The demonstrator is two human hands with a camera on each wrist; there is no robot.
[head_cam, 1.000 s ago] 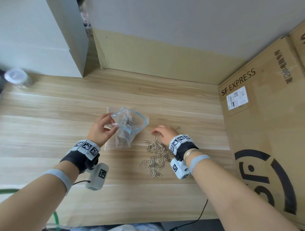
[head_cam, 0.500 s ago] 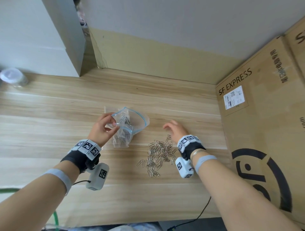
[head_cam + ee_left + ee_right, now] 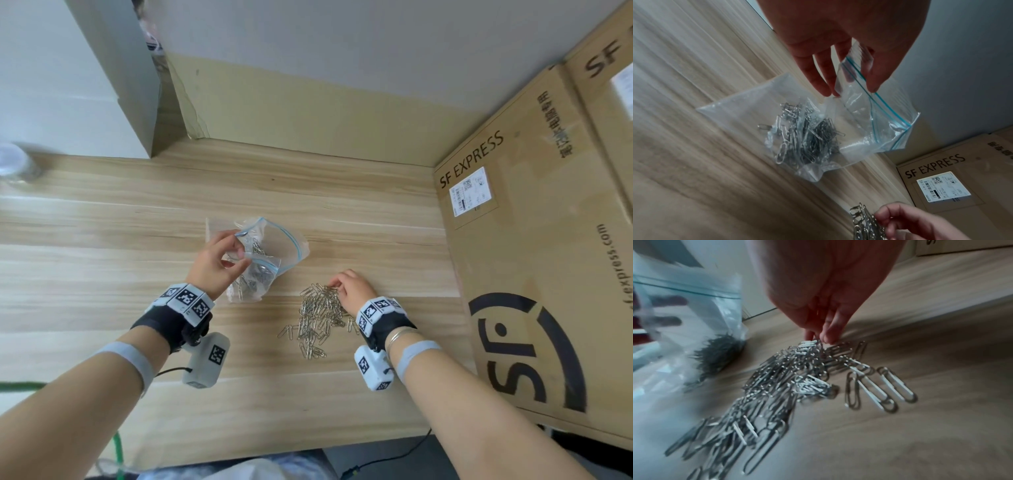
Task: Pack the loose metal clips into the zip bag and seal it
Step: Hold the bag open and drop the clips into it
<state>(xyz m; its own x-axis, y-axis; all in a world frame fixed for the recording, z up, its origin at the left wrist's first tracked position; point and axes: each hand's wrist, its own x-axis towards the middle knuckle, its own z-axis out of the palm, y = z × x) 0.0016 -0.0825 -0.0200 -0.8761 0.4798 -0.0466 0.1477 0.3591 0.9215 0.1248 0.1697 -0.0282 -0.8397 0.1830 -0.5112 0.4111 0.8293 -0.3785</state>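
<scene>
A clear zip bag (image 3: 270, 253) (image 3: 869, 113) (image 3: 686, 331) with a blue seal line stands on the wooden table, its mouth held wide. Several metal clips (image 3: 803, 138) lie inside at its bottom. My left hand (image 3: 219, 263) (image 3: 851, 84) pinches the bag's near rim between thumb and fingers. A pile of loose metal clips (image 3: 317, 318) (image 3: 781, 382) lies on the table to the right of the bag. My right hand (image 3: 349, 289) (image 3: 822, 335) (image 3: 906, 220) is down on the far end of the pile, its fingertips pinching a bunch of clips.
A large SF EXPRESS cardboard box (image 3: 534, 260) walls off the right side. A white box (image 3: 78, 85) stands at the back left, with a clear bottle (image 3: 15, 164) beside it. A cardboard panel (image 3: 308, 116) closes the back. The table's front edge (image 3: 274, 448) is near.
My right hand swung out to the right, away from the pile, then came back down onto it and closed its fingertips on clips. The left hand kept holding the bag's mouth wide.
</scene>
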